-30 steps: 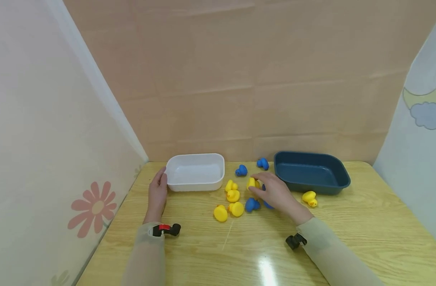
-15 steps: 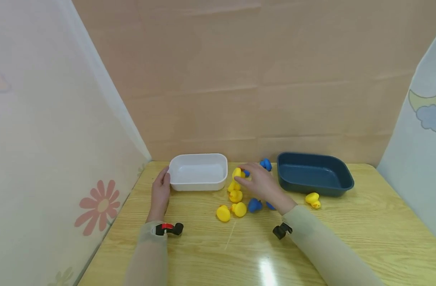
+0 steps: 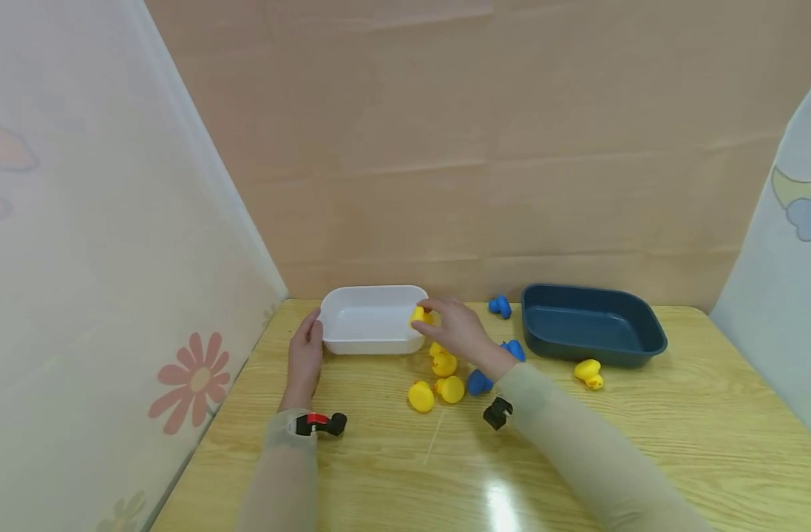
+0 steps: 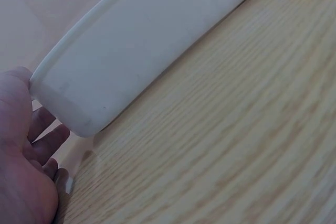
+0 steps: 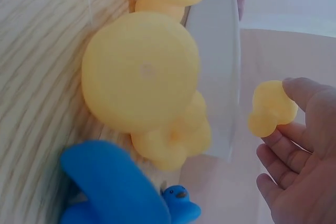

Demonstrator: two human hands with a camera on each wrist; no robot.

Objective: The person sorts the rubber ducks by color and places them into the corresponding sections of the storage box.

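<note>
My right hand [image 3: 455,325] pinches a yellow rubber duck [image 3: 417,316] between thumb and fingertips, over the right end of a white basin [image 3: 372,346]. In the right wrist view the duck [image 5: 274,103] sits above the rim level. My left hand [image 3: 305,355] touches the basin's left end; the left wrist view has its fingers [image 4: 51,141] along the outer wall. Several yellow rubber ducks [image 3: 421,397] lie on the table right of and in front of the basin. Blue rubber ducks [image 3: 480,382] lie close by, partly hidden by my right forearm.
A dark blue basin [image 3: 581,347] stands at the back right, with one yellow duck [image 3: 588,374] in front of it. Another blue duck [image 3: 500,307] lies between the basins. A paper-covered wall [image 3: 392,148] closes off the back.
My right hand has carried the yellow duck left from the middle of the table to the white basin's right end. The left hand stays at the basin's left end.
</note>
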